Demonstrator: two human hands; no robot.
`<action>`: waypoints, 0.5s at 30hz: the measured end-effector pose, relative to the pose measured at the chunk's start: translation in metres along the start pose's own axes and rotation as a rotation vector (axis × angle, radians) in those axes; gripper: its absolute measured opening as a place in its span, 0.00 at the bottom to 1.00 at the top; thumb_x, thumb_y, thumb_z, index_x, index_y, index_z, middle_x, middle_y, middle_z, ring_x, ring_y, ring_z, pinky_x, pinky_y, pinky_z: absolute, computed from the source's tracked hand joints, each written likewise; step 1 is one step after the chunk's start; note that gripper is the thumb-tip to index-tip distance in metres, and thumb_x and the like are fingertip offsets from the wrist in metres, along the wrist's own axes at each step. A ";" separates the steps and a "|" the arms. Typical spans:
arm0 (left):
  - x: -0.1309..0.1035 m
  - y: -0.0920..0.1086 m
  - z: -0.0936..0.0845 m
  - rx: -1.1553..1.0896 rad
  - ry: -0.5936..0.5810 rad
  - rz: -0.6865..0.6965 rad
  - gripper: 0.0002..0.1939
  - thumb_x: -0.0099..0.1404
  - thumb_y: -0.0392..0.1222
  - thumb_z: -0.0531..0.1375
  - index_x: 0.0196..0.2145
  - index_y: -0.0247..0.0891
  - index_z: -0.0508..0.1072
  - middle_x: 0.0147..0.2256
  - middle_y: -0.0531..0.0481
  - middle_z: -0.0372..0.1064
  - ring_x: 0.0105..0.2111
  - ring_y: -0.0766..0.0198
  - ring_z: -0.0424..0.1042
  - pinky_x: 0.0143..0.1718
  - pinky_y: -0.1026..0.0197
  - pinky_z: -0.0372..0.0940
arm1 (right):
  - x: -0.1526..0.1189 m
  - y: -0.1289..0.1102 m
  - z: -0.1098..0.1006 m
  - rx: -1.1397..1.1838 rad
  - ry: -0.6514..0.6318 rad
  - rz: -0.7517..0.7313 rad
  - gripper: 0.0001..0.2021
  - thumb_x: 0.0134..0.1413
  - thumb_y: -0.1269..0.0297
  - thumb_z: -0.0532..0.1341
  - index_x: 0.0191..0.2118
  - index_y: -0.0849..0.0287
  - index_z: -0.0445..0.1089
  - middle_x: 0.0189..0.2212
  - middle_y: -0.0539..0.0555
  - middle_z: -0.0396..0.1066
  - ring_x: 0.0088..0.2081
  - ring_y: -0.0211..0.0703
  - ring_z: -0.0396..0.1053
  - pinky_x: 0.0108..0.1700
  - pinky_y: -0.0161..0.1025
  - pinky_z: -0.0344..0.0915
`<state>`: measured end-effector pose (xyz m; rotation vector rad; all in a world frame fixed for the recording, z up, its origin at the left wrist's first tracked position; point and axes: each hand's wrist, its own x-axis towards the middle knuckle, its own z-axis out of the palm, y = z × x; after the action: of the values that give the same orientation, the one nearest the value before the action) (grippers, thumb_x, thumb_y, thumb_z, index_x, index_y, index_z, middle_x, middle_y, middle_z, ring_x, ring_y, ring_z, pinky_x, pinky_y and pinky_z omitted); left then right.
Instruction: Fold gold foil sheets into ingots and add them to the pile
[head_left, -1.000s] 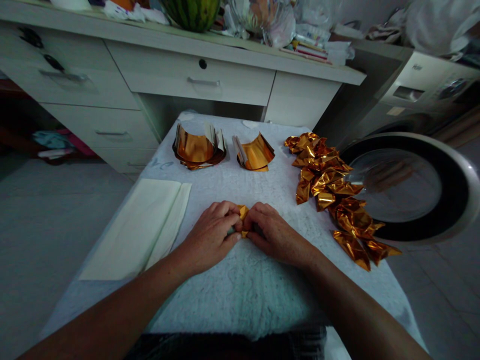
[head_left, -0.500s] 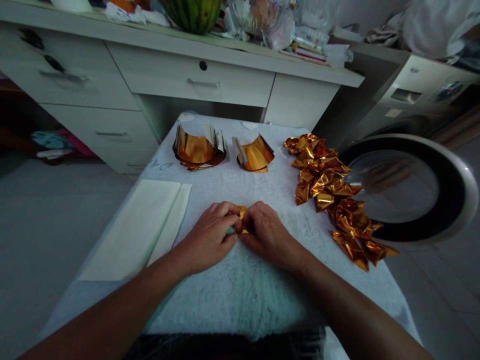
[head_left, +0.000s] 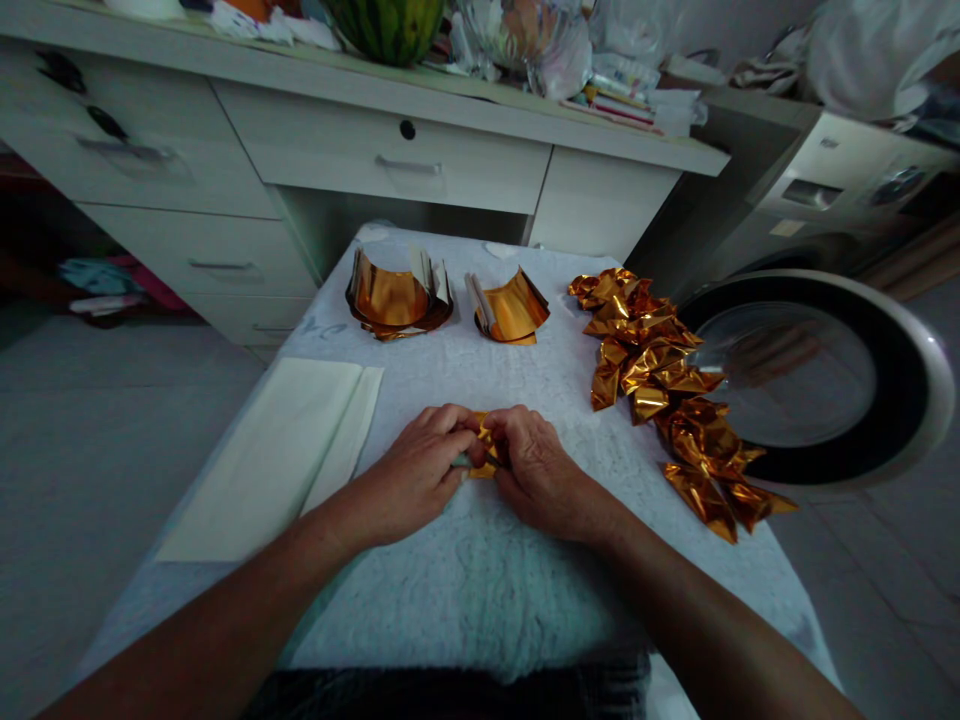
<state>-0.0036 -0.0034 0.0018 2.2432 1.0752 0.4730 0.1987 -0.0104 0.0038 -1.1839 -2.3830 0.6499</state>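
- The left hand [head_left: 416,470] and the right hand [head_left: 536,470] meet in the middle of the table [head_left: 480,590], which has a white cloth on it.
- Both hands pinch one small gold foil piece [head_left: 484,445] between them. The fingers are curled tight around it.
- Only a little bit of the foil shows between the thumbs. It seems to run from the near side to the far side, but most of it is hidden, so which way it points is hard to tell.
- The foil sits low, right on or just over the cloth.
- On the right lies a long pile of folded gold pieces [head_left: 664,385].
- At the far end sit two stacks of curled gold sheets [head_left: 394,298] [head_left: 510,308], side by side.
- On the left lies a flat pale paper stack [head_left: 281,455].
- A round washer door [head_left: 817,375] stands open just beside the table on the right.
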 end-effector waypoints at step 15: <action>0.001 -0.003 -0.007 -0.027 -0.023 0.055 0.14 0.58 0.28 0.57 0.38 0.43 0.72 0.49 0.48 0.63 0.54 0.54 0.61 0.57 0.46 0.61 | -0.005 0.000 -0.015 0.065 -0.046 0.005 0.16 0.47 0.78 0.57 0.42 0.57 0.60 0.39 0.55 0.65 0.41 0.45 0.62 0.45 0.44 0.62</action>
<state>-0.0085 0.0011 0.0052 2.2543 0.9922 0.4807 0.2097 -0.0109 0.0148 -1.1593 -2.3783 0.7576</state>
